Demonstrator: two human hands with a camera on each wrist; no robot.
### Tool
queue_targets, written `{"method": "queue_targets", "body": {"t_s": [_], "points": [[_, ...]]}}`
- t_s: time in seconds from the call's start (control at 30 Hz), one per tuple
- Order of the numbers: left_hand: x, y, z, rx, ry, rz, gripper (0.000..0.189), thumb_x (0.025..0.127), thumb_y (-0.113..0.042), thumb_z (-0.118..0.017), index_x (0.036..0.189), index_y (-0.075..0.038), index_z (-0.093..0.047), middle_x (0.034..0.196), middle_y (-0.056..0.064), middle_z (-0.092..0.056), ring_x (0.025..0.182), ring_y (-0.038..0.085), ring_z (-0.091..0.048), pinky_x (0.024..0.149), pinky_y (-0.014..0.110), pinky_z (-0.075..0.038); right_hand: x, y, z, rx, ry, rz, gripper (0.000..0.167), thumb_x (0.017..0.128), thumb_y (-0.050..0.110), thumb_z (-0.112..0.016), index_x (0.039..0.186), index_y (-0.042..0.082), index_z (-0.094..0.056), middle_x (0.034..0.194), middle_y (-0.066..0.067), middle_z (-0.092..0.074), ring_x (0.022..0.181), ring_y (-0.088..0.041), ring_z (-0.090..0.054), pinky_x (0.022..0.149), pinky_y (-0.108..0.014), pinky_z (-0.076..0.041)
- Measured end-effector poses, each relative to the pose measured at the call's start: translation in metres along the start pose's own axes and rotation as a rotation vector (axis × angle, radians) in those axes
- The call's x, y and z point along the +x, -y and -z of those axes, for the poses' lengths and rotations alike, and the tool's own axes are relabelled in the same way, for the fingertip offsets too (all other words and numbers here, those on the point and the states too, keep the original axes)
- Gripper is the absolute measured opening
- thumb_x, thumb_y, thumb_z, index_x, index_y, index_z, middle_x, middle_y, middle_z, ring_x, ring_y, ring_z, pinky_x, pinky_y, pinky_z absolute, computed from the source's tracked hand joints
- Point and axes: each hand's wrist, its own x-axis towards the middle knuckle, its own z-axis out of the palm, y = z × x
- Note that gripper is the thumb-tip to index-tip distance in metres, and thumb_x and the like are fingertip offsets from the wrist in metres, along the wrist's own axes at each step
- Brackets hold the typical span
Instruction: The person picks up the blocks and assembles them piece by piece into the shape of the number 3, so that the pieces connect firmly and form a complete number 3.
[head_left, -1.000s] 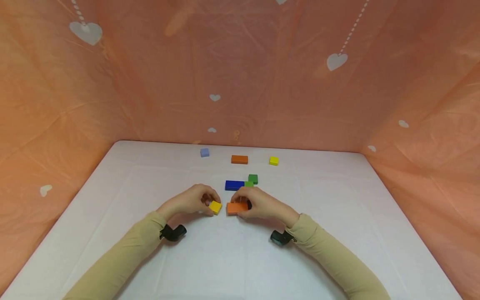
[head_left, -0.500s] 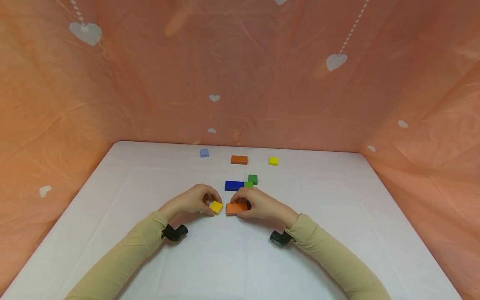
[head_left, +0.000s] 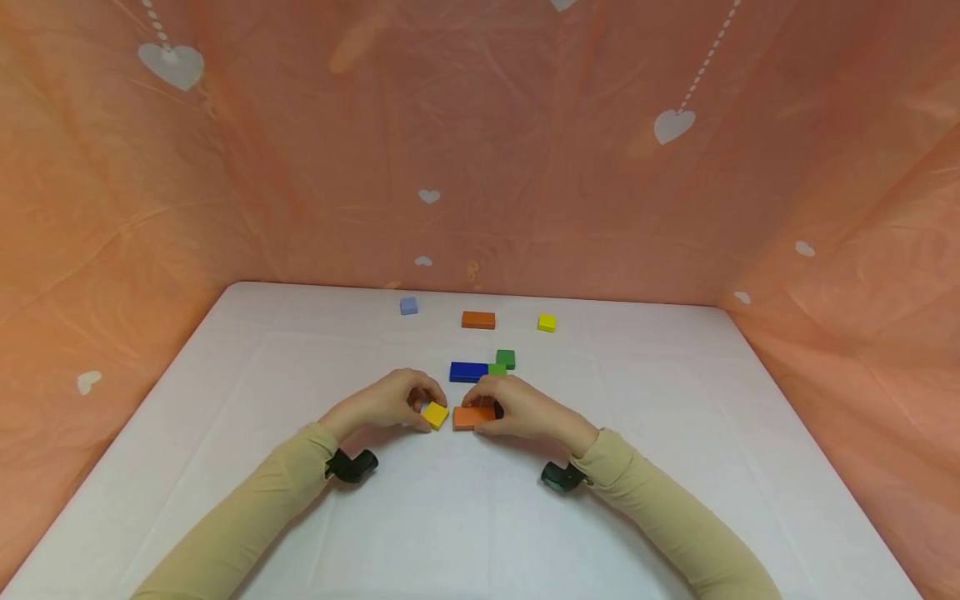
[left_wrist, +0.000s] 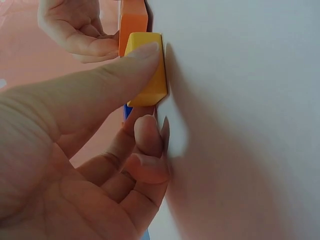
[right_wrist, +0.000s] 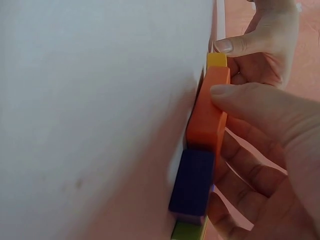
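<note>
My left hand point(head_left: 390, 398) pinches a small yellow block point(head_left: 436, 415) between thumb and fingers, low over the white table. In the left wrist view the thumb lies along the near side of the yellow block point(left_wrist: 150, 70). My right hand point(head_left: 525, 408) grips a longer orange block point(head_left: 472, 418), thumb on its near side. A narrow gap parts the two blocks, and the yellow one is slightly turned. In the right wrist view a dark blue block point(right_wrist: 192, 182) sits at the orange block's right end, with a green block point(right_wrist: 187, 231) beyond it.
Behind the hands lie a blue block point(head_left: 468, 372), a light green block point(head_left: 497, 368) and a green block point(head_left: 506, 358). Farther back are a pale blue block point(head_left: 408, 306), an orange-brown block point(head_left: 478, 320) and another yellow block point(head_left: 547, 322). An orange curtain point(head_left: 480, 150) surrounds the table.
My left hand has slid slightly right with the yellow block, narrowing the gap to the orange block. The right hand has stayed in place, holding the orange block.
</note>
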Motion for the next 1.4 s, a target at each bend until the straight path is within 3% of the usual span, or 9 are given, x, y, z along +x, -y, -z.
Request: {"method": "queue_targets", "body": {"t_s": [1.4], "points": [[0.0053,-0.0027,-0.0024,-0.047,0.009,-0.035,0.029,0.075,0.002,-0.079,0.101,-0.005,-0.069,0.088,0.003,-0.061,0.073,0.017,-0.05,0.063,0.025,-0.043,-0.0015,-0.0012,0.0009,-0.014,-0.026,0.024,0.029,0.084,0.021,-0.076,0.109,0.008,-0.069,0.1,0.003,-0.064,0.084,-0.01,-0.055,0.077,-0.024,-0.048]]}}
